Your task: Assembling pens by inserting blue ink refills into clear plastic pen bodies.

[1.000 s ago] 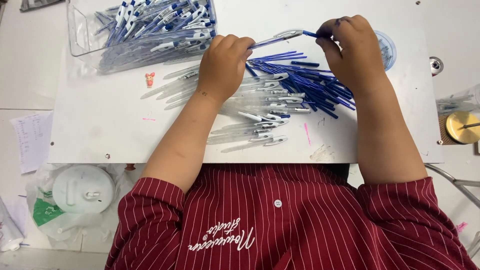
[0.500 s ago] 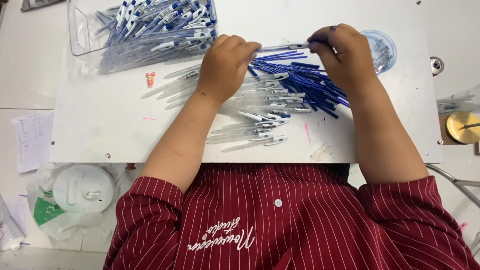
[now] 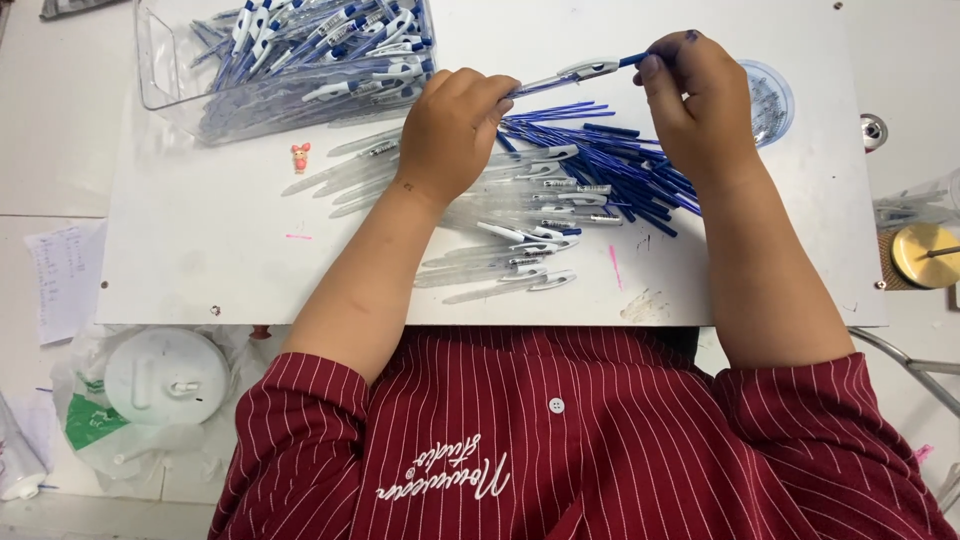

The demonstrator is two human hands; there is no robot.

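Now your left hand (image 3: 455, 130) and right hand (image 3: 700, 105) pinch one pen (image 3: 575, 75) between them, fingers closed on its ends, above the refills (image 3: 620, 165) and barrels (image 3: 520, 215) (finished pens fill the bin (image 3: 160, 95)).

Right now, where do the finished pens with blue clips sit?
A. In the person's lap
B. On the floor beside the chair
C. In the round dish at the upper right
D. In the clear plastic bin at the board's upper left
D: the clear plastic bin at the upper left of the white board holds the heap of assembled pens, while the left hand and right hand hold one pen between them.
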